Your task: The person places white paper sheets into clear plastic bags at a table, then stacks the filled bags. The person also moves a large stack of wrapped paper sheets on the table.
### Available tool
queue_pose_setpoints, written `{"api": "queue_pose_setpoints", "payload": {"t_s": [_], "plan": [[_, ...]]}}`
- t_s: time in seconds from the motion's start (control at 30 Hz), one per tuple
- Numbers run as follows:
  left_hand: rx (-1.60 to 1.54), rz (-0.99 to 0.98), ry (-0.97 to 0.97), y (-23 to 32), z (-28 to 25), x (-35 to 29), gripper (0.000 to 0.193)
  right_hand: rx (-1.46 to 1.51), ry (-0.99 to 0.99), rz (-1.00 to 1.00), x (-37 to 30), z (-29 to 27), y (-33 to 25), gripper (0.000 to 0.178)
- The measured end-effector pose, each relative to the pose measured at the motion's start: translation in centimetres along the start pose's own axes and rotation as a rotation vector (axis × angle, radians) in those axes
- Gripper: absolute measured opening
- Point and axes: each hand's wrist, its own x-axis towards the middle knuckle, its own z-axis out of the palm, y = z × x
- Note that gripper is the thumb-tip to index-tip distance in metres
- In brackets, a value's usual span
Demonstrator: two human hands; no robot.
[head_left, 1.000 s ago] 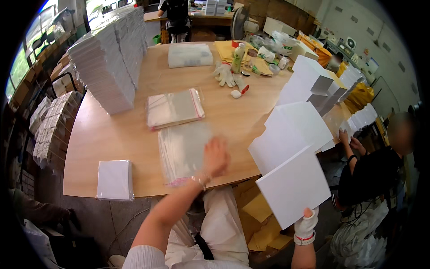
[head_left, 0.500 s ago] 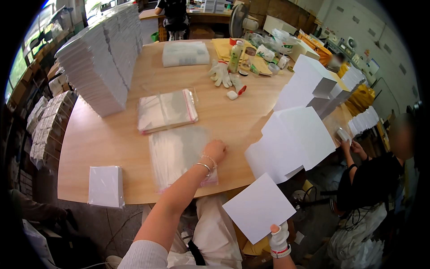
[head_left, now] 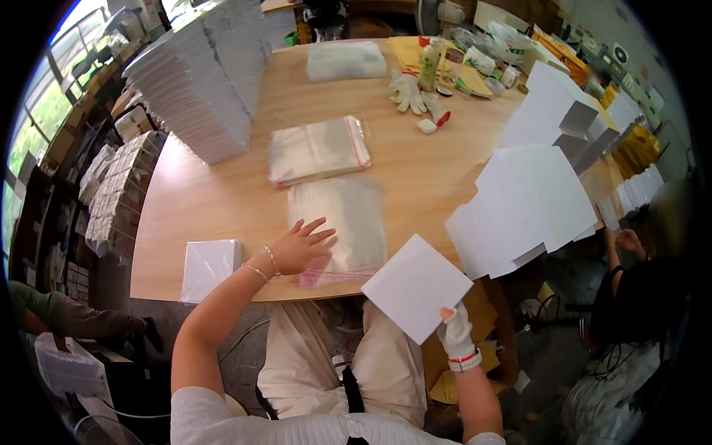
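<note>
My left hand (head_left: 304, 248) is bare, its fingers spread over the near part of a flat pile of clear plastic bags (head_left: 348, 215). Pink strips run along the bags' near edge. In my right hand (head_left: 457, 332), which wears a white glove with the thumb tip bare, is a square white paper stack (head_left: 417, 288). The thumb lies on top of it, and the fingers beneath are hidden. The stack is held at the table's front edge, just right of the bags. To the left, a white square stack in clear wrap (head_left: 211, 270) lies near the edge.
A second bundle of clear bags (head_left: 319, 152) lies farther back. Tall white paper stacks stand on the left (head_left: 200, 89) and right (head_left: 530, 200). White gloves (head_left: 406, 92), a bottle (head_left: 430, 65) and tape crowd the far right. A co-worker (head_left: 630, 297) sits at the right.
My left hand has moved left across the bags, and its fingers have spread from a curled shape. My right hand has brought the paper stack up toward the table edge. The view has shifted.
</note>
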Motion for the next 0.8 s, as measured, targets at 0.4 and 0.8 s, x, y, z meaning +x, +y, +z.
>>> {"api": "queue_pose_setpoints", "payload": {"t_s": [0.4,0.8], "plan": [[0.032,-0.373,0.101,6.7,5.3,0.8,0.012,0.086,-0.045,0.08,0.0,1.1,1.2,0.059],[-0.269,-0.43,0.629,5.4,6.7,-0.6,0.016,0.151,-0.024,0.376,2.5,6.6,0.5,0.039]]}}
